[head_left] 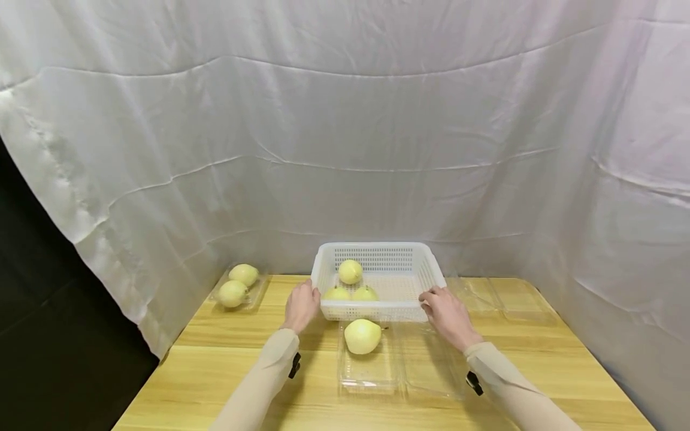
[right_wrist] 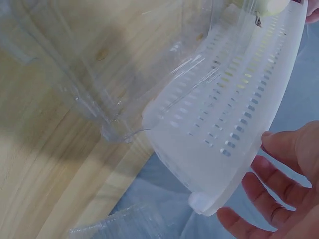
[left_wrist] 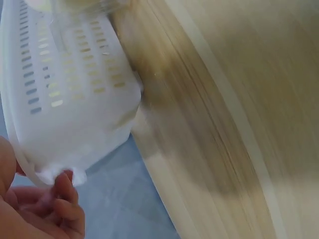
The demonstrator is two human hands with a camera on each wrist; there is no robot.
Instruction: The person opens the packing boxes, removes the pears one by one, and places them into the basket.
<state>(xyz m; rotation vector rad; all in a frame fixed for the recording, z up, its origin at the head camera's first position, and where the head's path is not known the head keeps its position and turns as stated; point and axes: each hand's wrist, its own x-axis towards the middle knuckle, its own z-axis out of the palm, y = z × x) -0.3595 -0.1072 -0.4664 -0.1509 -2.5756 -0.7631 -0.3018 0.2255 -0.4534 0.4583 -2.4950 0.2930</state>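
Basket [head_left: 377, 263] handling is being carried out at table [head_left: 215, 371] centre, its 9 and 3 o'clock rims being clasped by the left hand [head_left: 302, 305] and right hand [head_left: 444, 314], each grip curled round plastic; steady, level carrying is probably being called for next.

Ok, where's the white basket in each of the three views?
Head: white basket at centre, far side of the wooden table, left hand and right hand at its near corners.
Left wrist: upper left, above the fingers.
Right wrist: right of centre.
Shared landmark: the table's wood grain.
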